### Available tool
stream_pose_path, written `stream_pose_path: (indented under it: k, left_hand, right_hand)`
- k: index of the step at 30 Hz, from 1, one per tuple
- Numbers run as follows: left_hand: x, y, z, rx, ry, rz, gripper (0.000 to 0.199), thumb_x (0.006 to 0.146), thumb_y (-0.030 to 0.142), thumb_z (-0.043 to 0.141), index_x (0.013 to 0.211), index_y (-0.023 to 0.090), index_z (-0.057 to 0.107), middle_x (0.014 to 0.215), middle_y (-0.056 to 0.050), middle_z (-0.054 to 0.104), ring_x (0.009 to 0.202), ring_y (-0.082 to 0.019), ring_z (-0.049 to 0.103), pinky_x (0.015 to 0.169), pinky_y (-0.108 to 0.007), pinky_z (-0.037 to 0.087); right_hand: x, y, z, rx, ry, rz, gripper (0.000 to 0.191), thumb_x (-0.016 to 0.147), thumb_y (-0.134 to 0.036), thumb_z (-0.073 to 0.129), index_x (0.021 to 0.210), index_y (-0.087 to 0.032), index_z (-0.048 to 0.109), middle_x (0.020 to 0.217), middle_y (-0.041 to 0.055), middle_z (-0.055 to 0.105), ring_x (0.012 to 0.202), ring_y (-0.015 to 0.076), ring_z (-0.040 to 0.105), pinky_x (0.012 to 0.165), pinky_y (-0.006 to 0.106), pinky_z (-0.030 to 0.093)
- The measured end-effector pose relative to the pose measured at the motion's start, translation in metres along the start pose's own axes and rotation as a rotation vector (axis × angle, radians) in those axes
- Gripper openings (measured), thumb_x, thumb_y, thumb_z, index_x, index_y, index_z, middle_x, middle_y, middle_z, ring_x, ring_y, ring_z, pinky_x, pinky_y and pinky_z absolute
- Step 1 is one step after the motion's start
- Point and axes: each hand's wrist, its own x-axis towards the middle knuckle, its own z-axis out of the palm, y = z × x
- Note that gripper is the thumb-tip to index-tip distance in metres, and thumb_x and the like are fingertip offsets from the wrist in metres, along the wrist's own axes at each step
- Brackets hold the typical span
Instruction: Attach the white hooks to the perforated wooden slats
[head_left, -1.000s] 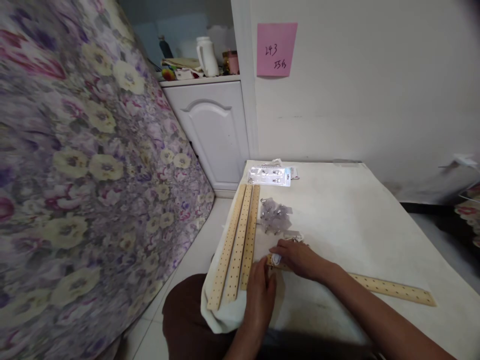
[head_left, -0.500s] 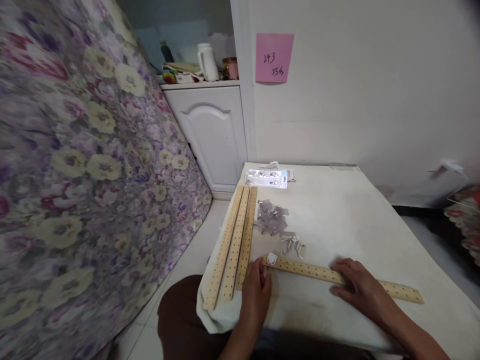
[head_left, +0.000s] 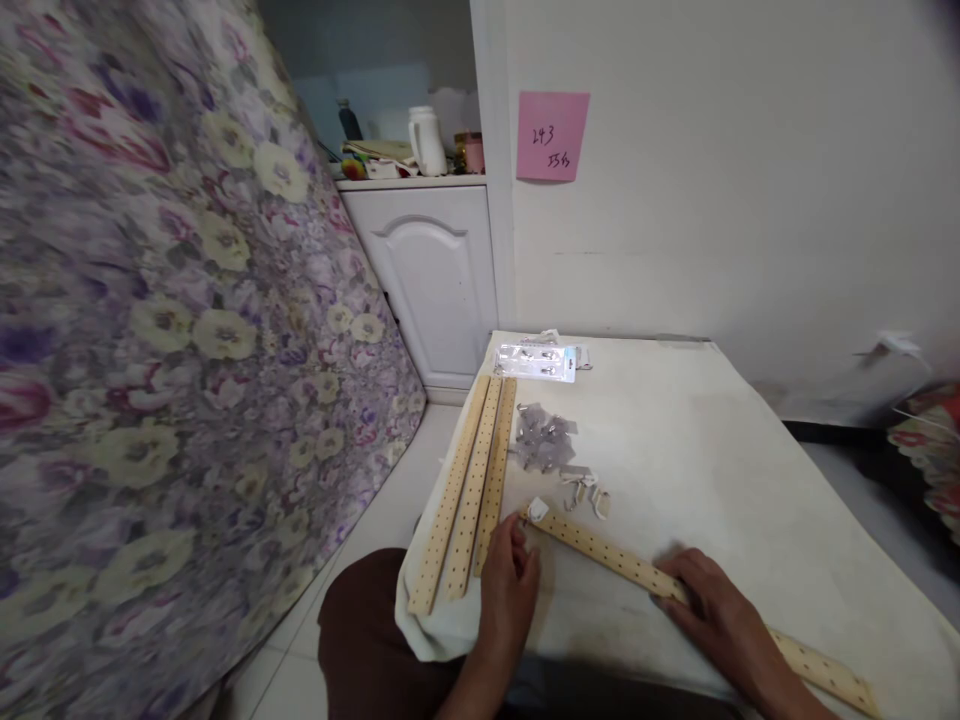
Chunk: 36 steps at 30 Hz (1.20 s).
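Note:
A perforated wooden strip (head_left: 600, 548) lies slantwise across the near part of the table. My right hand (head_left: 712, 610) grips it right of its middle, fingers over the far edge and thumb at the near edge. At the strip's left end sits a small white tag-like piece (head_left: 537, 509). My left hand (head_left: 510, 575) is beside that end with fingers curled closed; the index fingertip reaches the strip's tip, and what lies between the fingers is hidden. Just beyond are several loose small white hooks or clips (head_left: 600, 501) and a pile of clear plastic pieces with metal parts (head_left: 544, 437).
Three more perforated strips (head_left: 472, 485) lie lengthwise along the left side of the cloth-covered table (head_left: 675, 430). Clear blister packs (head_left: 534, 362) rest at the far edge. A floral curtain (head_left: 225, 330) hangs left, beside a white cabinet (head_left: 439, 270).
The strip has turned, its right end swinging nearer to me with my right hand. Its left end stays by my left hand, and the white piece there has shifted slightly. The view has tilted up a little.

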Motion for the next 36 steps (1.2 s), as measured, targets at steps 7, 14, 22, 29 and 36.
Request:
stream_pose_path:
  k: [7, 14, 22, 29, 36]
  left_hand:
    - [-0.003, 0.003, -0.004, 0.084, -0.014, 0.056, 0.028, 0.082, 0.022, 0.051, 0.109, 0.017, 0.055, 0.088, -0.002, 0.056, 0.07, -0.015, 0.054, 0.068, -0.029, 0.046]
    - [-0.003, -0.003, -0.001, 0.18, -0.079, 0.144, 0.034, 0.084, 0.014, 0.045, 0.117, 0.019, 0.052, 0.095, -0.005, 0.056, 0.082, -0.017, 0.055, 0.076, -0.031, 0.047]
    - [-0.004, -0.013, 0.006, 0.26, -0.084, 0.291, 0.039, 0.088, 0.013, 0.04, 0.126, 0.018, 0.047, 0.114, -0.011, 0.056, 0.108, -0.022, 0.052, 0.093, -0.042, 0.045]
    - [-0.006, -0.016, 0.012, 0.457, -0.103, 0.311, 0.049, 0.088, 0.011, 0.038, 0.137, 0.013, 0.038, 0.118, -0.014, 0.055, 0.11, -0.025, 0.049, 0.096, -0.046, 0.043]
    - [-0.006, -0.014, 0.016, 0.6, -0.093, 0.249, 0.052, 0.084, 0.004, 0.037, 0.135, 0.012, 0.042, 0.111, -0.013, 0.058, 0.104, -0.025, 0.051, 0.093, -0.043, 0.043]
  right_hand:
    - [-0.011, -0.032, 0.027, -0.021, 0.121, 0.09, 0.02, 0.083, -0.041, 0.054, 0.09, -0.024, 0.061, 0.092, 0.0037, 0.061, 0.086, 0.02, 0.06, 0.076, 0.03, 0.05]
    - [-0.021, -0.033, 0.039, -0.063, 0.126, 0.125, 0.023, 0.081, -0.045, 0.056, 0.092, -0.025, 0.062, 0.093, 0.0035, 0.062, 0.085, 0.0199, 0.061, 0.073, 0.029, 0.052]
    - [0.018, -0.045, 0.026, 0.057, 0.132, 0.017, 0.025, 0.088, -0.035, 0.048, 0.108, -0.024, 0.057, 0.093, 0.0038, 0.062, 0.078, 0.0173, 0.061, 0.07, 0.028, 0.052]
    - [0.107, -0.1, 0.048, -0.026, 0.028, -0.149, 0.035, 0.088, -0.019, 0.041, 0.119, -0.02, 0.057, 0.114, 0.0091, 0.058, 0.1, 0.0205, 0.06, 0.084, 0.031, 0.049]
    - [0.129, -0.113, 0.065, -0.228, -0.078, -0.15, 0.04, 0.088, -0.031, 0.048, 0.128, -0.027, 0.05, 0.112, 0.0073, 0.057, 0.085, 0.0197, 0.064, 0.069, 0.028, 0.049]
